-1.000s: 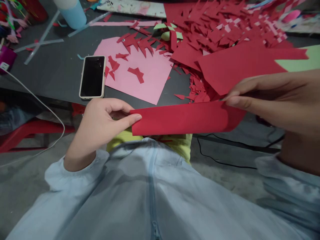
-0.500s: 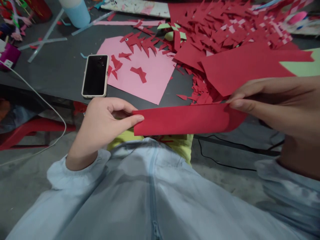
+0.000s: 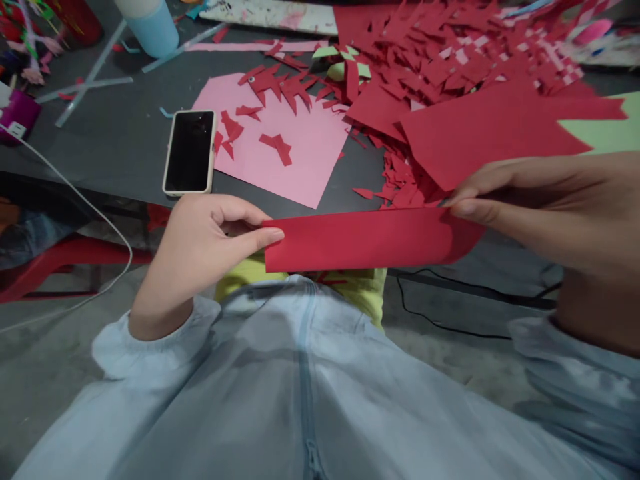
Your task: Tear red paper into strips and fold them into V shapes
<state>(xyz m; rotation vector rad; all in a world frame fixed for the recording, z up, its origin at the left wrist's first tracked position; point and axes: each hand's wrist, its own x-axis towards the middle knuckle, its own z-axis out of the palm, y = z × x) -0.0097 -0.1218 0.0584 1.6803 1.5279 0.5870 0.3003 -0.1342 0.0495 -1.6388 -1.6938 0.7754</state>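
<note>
Between my hands stretches a long folded strip of red paper, held in front of the table edge above my lap. My left hand pinches its left end between thumb and fingers. At the upper right corner, my right hand grips the paper's top edge, and the paper curves near that end. Beyond the strip lies a pink paper sheet with several red paper cutouts on it. A larger red sheet rests near my right hand.
A phone lies near the front edge of the dark table. A bottle of blue liquid and clear glue sticks are at the back left. Red scraps and a large pile of red cutouts spread across the right.
My right hand and the strip's right end have shifted slightly left. My left hand keeps its pinch with barely any movement.
</note>
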